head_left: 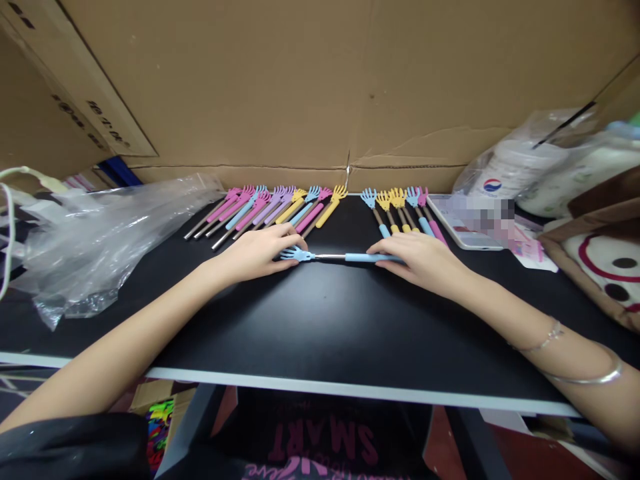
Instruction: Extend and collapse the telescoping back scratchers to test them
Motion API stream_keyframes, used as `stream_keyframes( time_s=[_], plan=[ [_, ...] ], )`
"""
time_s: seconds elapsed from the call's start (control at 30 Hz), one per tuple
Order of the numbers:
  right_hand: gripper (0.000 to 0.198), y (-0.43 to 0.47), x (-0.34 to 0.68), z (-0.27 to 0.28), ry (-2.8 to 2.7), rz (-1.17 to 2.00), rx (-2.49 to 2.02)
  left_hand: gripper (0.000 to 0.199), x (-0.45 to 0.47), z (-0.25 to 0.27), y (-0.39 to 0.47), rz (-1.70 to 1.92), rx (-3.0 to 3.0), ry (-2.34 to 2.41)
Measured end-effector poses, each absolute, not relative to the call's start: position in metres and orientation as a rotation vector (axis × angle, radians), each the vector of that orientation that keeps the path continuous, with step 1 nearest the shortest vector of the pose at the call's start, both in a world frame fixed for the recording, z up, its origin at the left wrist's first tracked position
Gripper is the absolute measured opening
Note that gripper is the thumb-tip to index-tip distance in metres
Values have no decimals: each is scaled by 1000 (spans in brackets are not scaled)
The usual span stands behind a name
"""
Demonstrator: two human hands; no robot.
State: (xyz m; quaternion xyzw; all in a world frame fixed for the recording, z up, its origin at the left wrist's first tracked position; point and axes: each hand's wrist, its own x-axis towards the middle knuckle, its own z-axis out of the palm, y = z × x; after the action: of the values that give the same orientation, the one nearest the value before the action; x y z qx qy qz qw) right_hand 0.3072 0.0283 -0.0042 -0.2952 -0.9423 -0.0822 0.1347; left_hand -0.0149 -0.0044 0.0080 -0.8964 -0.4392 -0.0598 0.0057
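Observation:
A light-blue back scratcher [360, 257] with a metal rod lies sideways at the middle of the black table. At its hand-shaped claw end, my left hand [263, 253] is closed, thumb and fingers on either side of the claw. My right hand [415, 257] grips the blue handle at the other end. Behind my left hand is a slanted row of pink, blue, purple and yellow back scratchers [270, 208]. A smaller group of blue, yellow and pink back scratchers [400, 208] lies behind my right hand, which partly hides their handles.
Clear plastic bags [110, 233] lie at the left, beside a white cable [7, 233]. At the right are a phone [467, 230], a white cup [520, 170] in plastic and a brown bag [570, 233]. Cardboard [300, 87] walls the back. Below the table, a box holds colourful pieces [159, 427].

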Motion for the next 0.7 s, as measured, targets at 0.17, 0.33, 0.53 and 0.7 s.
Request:
stream_keyframes(
  time_s=[0.17,0.33,0.53,0.7],
  plan=[
    [20,27,307,-3,-2744,-221,-877,29,-15,7,-4,-156,-2805,-1354],
    [24,26,306,0,-2741,-241,-876,29,-16,7,-4,-114,-2779,-1341],
    [35,34,315,1,-2692,-318,-929,31,-20,10,-4,-93,-2771,-1314],
    [34,42,324,-2,-2732,-273,-920,29,-24,12,-3,-68,-2772,-1312]
  ],
)
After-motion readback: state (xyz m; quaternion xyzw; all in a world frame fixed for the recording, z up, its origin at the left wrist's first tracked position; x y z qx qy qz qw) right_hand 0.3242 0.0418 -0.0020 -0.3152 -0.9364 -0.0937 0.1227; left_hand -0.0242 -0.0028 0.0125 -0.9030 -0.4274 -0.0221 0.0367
